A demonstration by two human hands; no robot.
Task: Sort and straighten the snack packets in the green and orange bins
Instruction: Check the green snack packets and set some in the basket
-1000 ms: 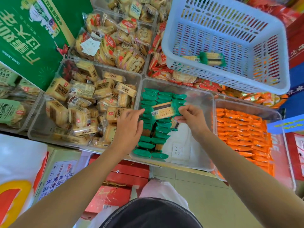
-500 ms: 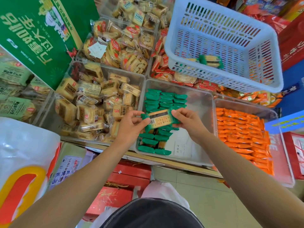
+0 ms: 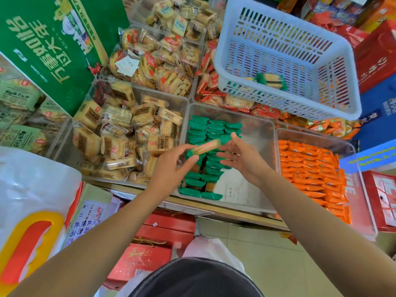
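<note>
One green-ended packet (image 3: 205, 146), motion-blurred, is up in the air over the middle of the clear green bin (image 3: 259, 125), tilted, its right end higher. The left hand (image 3: 171, 168) pinches the packet's lower left end between thumb and fingertips. The right hand (image 3: 244, 159) is spread wide with fingers straight, palm toward the packet's right end; blur hides whether it touches. Inside the green bin, rows of green packets (image 3: 214, 129) fill the left half, and a white paper slip (image 3: 235, 189) lies on the bare floor in the near right part. Just right of the green bin is the orange bin (image 3: 310, 133), packed with orange packets (image 3: 310, 174). Just left is a bin of yellow biscuit packs (image 3: 128, 133). Behind the green bin to the right, a white slotted basket (image 3: 334, 50) sits tilted, with one green-ended pack (image 3: 272, 81) inside.
</note>
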